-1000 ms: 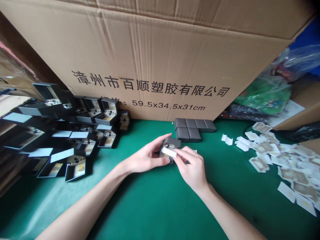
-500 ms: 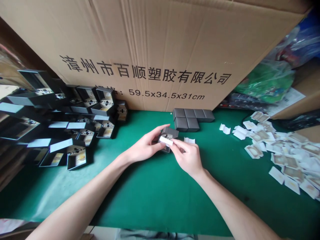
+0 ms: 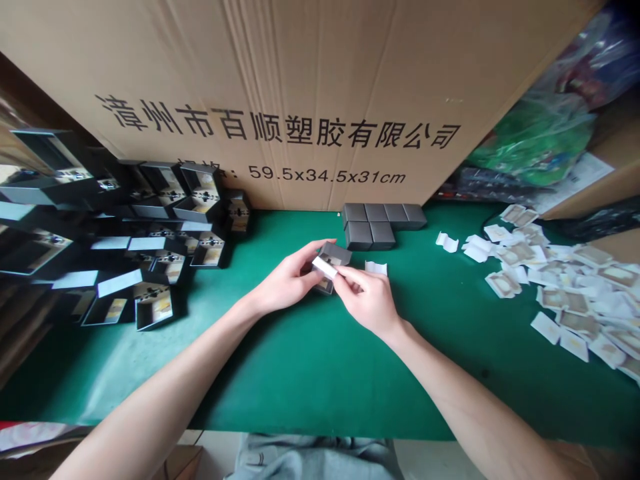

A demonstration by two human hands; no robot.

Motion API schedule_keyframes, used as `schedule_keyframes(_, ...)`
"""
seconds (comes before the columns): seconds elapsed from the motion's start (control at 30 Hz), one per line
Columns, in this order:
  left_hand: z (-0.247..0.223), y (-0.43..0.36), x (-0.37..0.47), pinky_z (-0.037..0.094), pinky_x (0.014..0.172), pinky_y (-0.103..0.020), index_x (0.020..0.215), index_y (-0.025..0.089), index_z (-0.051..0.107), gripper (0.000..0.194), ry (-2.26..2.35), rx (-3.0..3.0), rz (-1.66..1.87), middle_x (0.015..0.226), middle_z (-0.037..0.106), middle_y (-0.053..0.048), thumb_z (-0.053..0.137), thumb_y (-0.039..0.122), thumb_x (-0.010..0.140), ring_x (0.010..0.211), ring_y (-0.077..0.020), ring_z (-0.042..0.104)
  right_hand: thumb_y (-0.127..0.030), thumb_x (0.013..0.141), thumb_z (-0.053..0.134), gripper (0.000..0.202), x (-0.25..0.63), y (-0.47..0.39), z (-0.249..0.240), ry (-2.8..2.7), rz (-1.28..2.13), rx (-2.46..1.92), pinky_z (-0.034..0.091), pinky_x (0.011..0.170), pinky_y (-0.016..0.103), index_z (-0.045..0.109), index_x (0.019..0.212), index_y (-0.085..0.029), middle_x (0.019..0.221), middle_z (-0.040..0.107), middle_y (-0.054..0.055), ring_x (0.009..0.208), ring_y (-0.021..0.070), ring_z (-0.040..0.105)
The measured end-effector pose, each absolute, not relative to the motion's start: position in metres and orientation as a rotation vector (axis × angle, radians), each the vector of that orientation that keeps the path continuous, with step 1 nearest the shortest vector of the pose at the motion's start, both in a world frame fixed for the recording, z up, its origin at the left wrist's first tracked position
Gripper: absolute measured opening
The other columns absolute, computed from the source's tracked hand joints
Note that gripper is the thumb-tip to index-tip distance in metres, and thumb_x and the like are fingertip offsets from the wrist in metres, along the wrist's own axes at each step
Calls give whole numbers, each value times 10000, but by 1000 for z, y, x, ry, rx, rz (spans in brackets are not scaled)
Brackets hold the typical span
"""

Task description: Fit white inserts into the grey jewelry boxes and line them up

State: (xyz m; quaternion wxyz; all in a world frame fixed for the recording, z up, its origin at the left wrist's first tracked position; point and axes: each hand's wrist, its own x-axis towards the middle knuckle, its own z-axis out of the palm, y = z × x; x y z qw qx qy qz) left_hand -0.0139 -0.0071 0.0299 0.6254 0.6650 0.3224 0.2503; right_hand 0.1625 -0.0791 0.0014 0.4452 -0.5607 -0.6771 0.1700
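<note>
Over the middle of the green table, my left hand (image 3: 287, 283) is wrapped round a small dark hinged box (image 3: 336, 253) whose lid stands raised. My right hand (image 3: 369, 297) pinches a white folded insert (image 3: 325, 267) between thumb and fingertips, held at the mouth of the box. The left thumb also lies against the insert's edge. Part of the box is hidden behind the fingers and the insert. Just beyond my right hand, another white insert (image 3: 376, 268) lies on the table.
Closed dark boxes (image 3: 370, 233) sit in a block behind my hands. Many opened boxes (image 3: 155, 307) are stacked at the left. White inserts (image 3: 565, 300) lie in a loose pile at the right. A large cardboard carton (image 3: 280, 80) stands along the back of the green table (image 3: 300, 373).
The view has tipped slightly downward. The white insert is now more tilted over the box, and both hands keep their hold.
</note>
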Motion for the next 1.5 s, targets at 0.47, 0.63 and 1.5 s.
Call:
schedule_keyframes(0.47, 33, -8, -10, 551, 856, -323, 1436, 147, 473, 622, 766, 1457, 596, 1214, 661, -107, 660, 252, 852, 962, -195, 642, -304, 968, 547, 264, 163, -80, 1, -1659, 339, -1386, 436, 537, 229, 777, 1017, -184, 619, 676, 10, 480, 99, 522)
schedule_keyframes(0.63, 35, -9, -9, 559, 886, -375, 1473, 126, 420, 698, 730, 1407, 595, 1224, 640, -130, 685, 259, 842, 982, -221, 643, -303, 956, 558, 277, 164, -80, 4, -1592, 384, -1373, 394, 505, 227, 795, 1005, -169, 631, 677, 15, 474, 92, 485)
schedule_keyframes(1.5, 27, -4, -12, 565, 802, -308, 1401, 147, 502, 608, 744, 1513, 582, 1156, 673, -99, 699, 302, 847, 926, -190, 651, -199, 944, 601, 210, 166, -76, -4, -1663, 265, -1253, 493, 565, 217, 796, 1014, -166, 800, 777, 42, 561, 105, 630)
